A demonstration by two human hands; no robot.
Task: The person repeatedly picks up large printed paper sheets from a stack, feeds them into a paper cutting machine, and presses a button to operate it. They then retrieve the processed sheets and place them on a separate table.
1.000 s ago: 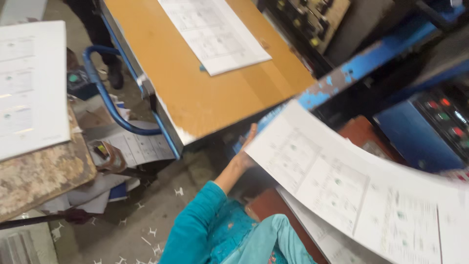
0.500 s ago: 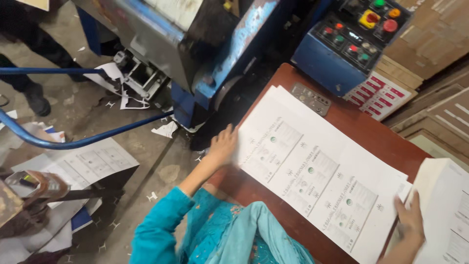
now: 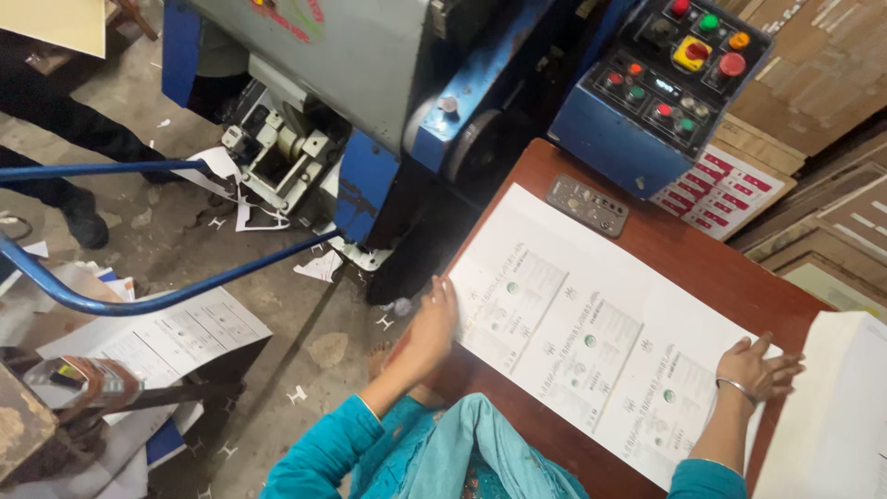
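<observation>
1. The left hand [image 3: 432,319], fingers loosely spread, is pressing the nine o'clock edge of the large white printed paper sheet [image 3: 591,337]; nothing gripped.
2. The right hand [image 3: 756,368] is lying flat and open on its three o'clock edge.
3. The sheet is lying on the reddish-brown wooden table [image 3: 688,254]; bare wood is showing toward twelve o'clock.

The printed sheet [image 3: 591,342] lies flat on the worktop [image 3: 702,268] between the fingers [image 3: 445,296] of both hands, a remote [image 3: 588,205] beyond them, a paper stack [image 3: 836,416] just right of the right hand [image 3: 753,368].
</observation>
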